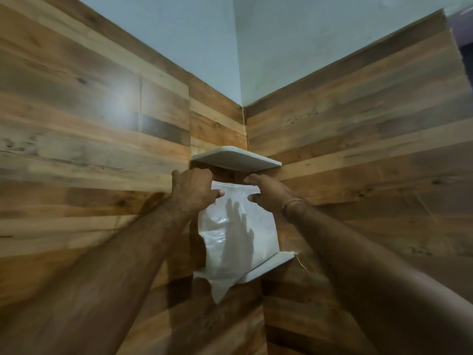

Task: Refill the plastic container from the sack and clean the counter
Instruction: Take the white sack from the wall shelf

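Observation:
A white plastic sack (236, 239) stands upright on the lower corner shelf (271, 267), its bottom corner hanging over the shelf's front edge. My left hand (194, 190) grips the sack's top left corner, fingers curled behind it and thumb in front. My right hand (268, 192) holds the top right corner, with fingers over the top and thumb under the folded edge. The plastic container and the counter are out of sight.
An upper white corner shelf (235, 158) juts out just above both hands. Wood-panelled walls (102, 149) meet in the corner behind the sack. Pale painted wall (230, 47) rises above the panelling.

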Tool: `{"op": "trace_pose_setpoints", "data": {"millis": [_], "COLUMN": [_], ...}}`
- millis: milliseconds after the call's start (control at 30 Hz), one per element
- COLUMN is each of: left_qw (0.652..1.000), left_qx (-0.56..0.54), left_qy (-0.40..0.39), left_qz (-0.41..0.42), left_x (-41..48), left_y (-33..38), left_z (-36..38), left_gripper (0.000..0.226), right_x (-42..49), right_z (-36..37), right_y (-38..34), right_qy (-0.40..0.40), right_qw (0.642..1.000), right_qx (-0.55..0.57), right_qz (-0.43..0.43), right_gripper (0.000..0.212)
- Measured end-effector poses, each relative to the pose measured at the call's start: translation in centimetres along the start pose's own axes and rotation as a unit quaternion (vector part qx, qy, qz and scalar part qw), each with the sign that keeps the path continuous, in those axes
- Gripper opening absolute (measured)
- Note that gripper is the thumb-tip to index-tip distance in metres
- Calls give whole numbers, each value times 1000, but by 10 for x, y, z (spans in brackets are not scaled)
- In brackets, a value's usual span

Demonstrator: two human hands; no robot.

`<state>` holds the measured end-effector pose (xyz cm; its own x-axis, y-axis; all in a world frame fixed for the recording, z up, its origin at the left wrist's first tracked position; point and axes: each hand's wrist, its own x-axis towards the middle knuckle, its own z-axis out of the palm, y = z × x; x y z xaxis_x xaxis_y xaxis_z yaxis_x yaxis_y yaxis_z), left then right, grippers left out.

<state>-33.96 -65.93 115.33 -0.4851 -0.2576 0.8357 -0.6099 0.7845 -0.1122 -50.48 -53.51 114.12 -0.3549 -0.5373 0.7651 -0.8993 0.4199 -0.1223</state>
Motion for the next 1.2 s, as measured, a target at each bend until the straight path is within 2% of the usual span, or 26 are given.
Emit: {"op": "trace_pose_setpoints", "data": {"millis": [167, 267, 367, 533, 600, 700, 800, 933, 1033, 1200], "left_qw": [996, 991, 984, 970, 966, 960, 957, 952, 951, 955], "left_qx": [-52, -88, -135, -197, -210, -225, -233, -250, -259, -271], "left_qy": [74, 100, 116, 143, 152, 166, 175, 173, 168, 122], "left_qz": [9, 19, 6, -7, -8, -9, -12, -20, -13, 10], "left_x": [15, 13, 9, 0, -5, -11, -17, -31, -52, -129], "left_y": [-6, -13, -20, -38, -47, -55, -54, -39, -12, 51], "left_z": [16, 22, 27, 23, 20, 15, 5, -14, -35, -65], "left_gripper": [29, 25, 26, 27, 27, 29, 30, 28, 26, 26], "right_x": [44, 58, 67, 61, 54, 41, 24, -15, -57, -161], "right_z": [26, 33, 30, 25, 22, 9, -16, -58, -87, -127], "right_y": [-7, -13, -13, 4, 12, 18, 16, 15, 26, 58], "right_qy": [-45, -60, -57, -20, -5, 13, 47, 49, 55, 15], "right_qw": [998, 995, 993, 988, 992, 997, 997, 997, 996, 994], "right_qx": [-40, -73, -103, -149, -120, -75, -39, -30, -42, -22], "right_qz": [-25, -21, -16, 22, 46, 34, 41, 43, 53, 105], "right_gripper": [62, 55, 48, 51, 43, 24, 18, 16, 31, 35]}}
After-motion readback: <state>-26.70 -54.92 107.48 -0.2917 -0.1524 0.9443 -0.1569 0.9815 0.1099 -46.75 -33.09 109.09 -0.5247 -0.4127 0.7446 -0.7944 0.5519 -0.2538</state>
